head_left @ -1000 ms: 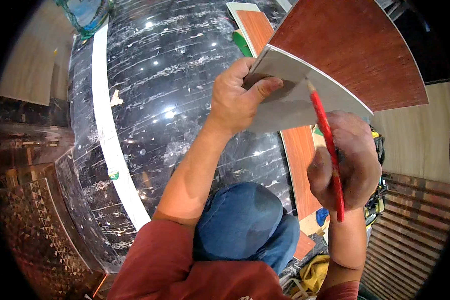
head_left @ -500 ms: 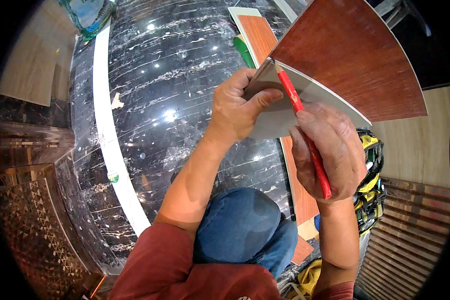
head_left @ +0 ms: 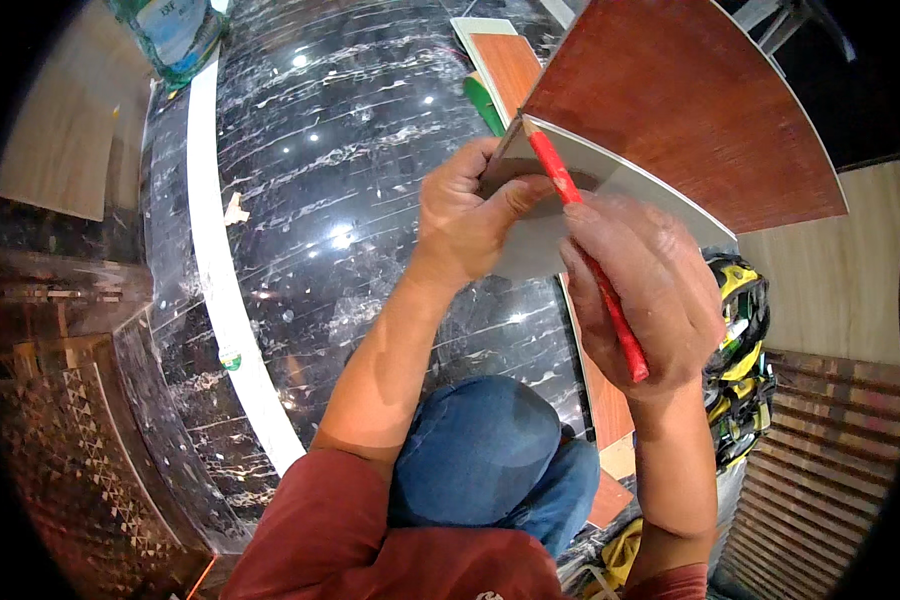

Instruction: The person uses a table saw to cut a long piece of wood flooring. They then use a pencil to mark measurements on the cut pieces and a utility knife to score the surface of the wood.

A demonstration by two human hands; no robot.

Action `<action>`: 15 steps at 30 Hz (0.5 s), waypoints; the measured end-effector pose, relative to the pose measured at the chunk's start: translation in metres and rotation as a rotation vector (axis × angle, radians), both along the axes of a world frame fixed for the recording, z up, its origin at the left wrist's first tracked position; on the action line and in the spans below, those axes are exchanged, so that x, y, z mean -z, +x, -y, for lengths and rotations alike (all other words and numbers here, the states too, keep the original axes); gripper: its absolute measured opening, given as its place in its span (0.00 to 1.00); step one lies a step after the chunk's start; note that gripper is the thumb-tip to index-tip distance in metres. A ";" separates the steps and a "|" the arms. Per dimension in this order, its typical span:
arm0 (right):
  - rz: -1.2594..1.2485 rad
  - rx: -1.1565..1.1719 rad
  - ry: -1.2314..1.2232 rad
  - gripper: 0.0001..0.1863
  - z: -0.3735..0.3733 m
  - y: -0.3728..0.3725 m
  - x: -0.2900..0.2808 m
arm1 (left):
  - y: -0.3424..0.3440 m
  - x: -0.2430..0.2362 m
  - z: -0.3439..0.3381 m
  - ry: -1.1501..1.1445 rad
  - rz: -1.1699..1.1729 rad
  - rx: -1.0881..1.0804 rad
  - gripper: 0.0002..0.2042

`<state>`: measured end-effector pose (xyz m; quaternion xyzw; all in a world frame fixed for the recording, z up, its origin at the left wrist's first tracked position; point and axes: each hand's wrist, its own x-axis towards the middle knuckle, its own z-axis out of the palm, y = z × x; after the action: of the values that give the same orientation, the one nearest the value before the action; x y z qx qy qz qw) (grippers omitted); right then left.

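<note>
My left hand [head_left: 462,215] grips the left end of a grey board [head_left: 620,185], its thumb across the grey face. Above that board's white edge rises a larger red-brown wood-look board [head_left: 675,100]; I cannot tell if they are joined. My right hand [head_left: 655,290] is closed on a red pencil [head_left: 552,164], whose tip touches the corner where the grey board's edge meets the left edge of the red-brown board, just above my left hand.
Orange wood-look planks [head_left: 502,65] and a green strip [head_left: 482,100] lie on dark marble flooring [head_left: 340,130]. A long white strip [head_left: 215,220] runs along the left, by a green plastic container [head_left: 175,35]. A black-yellow bag [head_left: 740,400] and pale panels [head_left: 820,280] are on the right.
My right hand has moved the pencil up and leftward, from the middle of the grey board's face to its upper-left corner. The boards have shifted slightly with my left hand.
</note>
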<state>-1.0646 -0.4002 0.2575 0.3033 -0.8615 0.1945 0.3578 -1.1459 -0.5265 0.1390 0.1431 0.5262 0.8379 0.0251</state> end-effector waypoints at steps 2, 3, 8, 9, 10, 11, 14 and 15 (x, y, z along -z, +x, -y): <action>-0.012 0.006 -0.009 0.15 -0.002 0.000 0.004 | 0.000 -0.001 0.000 0.019 0.019 0.017 0.18; -0.016 0.015 -0.017 0.16 -0.004 0.001 0.006 | 0.000 -0.002 0.001 0.022 0.032 0.029 0.18; -0.069 0.093 -0.044 0.20 -0.017 0.013 0.008 | 0.000 -0.008 -0.003 -0.083 0.026 -0.022 0.19; -0.083 0.111 -0.041 0.20 -0.020 0.015 0.008 | -0.002 -0.004 -0.004 -0.109 0.014 -0.046 0.19; -0.087 0.129 -0.040 0.20 -0.022 0.018 0.007 | -0.003 -0.001 -0.005 -0.137 0.002 -0.070 0.19; -0.090 0.140 -0.039 0.19 -0.025 0.021 0.008 | -0.004 0.001 -0.005 -0.116 -0.021 -0.075 0.19; -0.097 0.167 -0.032 0.19 -0.035 0.030 0.007 | -0.004 0.001 -0.005 -0.058 -0.070 -0.054 0.19; -0.101 0.177 -0.026 0.19 -0.040 0.033 0.007 | -0.004 0.001 -0.007 -0.049 -0.081 -0.062 0.18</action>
<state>-1.0318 -0.3606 0.2508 0.2307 -0.8631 0.1580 0.4205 -1.1499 -0.5198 0.1378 0.1598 0.5514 0.8186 -0.0187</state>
